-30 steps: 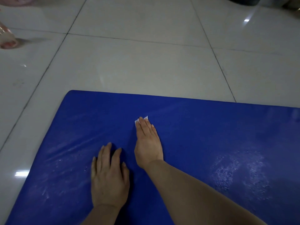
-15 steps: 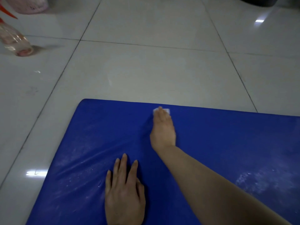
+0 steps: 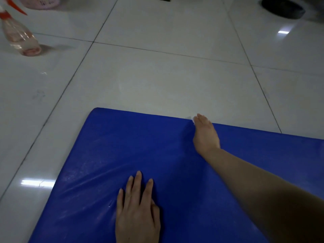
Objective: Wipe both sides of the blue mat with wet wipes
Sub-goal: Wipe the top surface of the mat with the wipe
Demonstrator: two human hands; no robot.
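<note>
The blue mat [image 3: 122, 148] lies flat on the white tiled floor and fills the lower half of the view, with wet streaks across its left part. My left hand [image 3: 138, 211] rests flat on the mat near the bottom, fingers straight. My right hand [image 3: 206, 134] reaches out to the mat's far edge, fingers straight, pressing a white wet wipe [image 3: 192, 119] against it. Only a small corner of the wipe shows past the fingertips.
A clear spray bottle [image 3: 21, 37] with a red trigger stands on the floor at the far left, with a pink container [image 3: 40, 1] behind it. A dark round object [image 3: 284, 7] sits at the top right. Glossy tiles surround the mat.
My right hand has slid the wipe away from me, from the mat's middle to its far edge. My left hand stayed flat on the mat.
</note>
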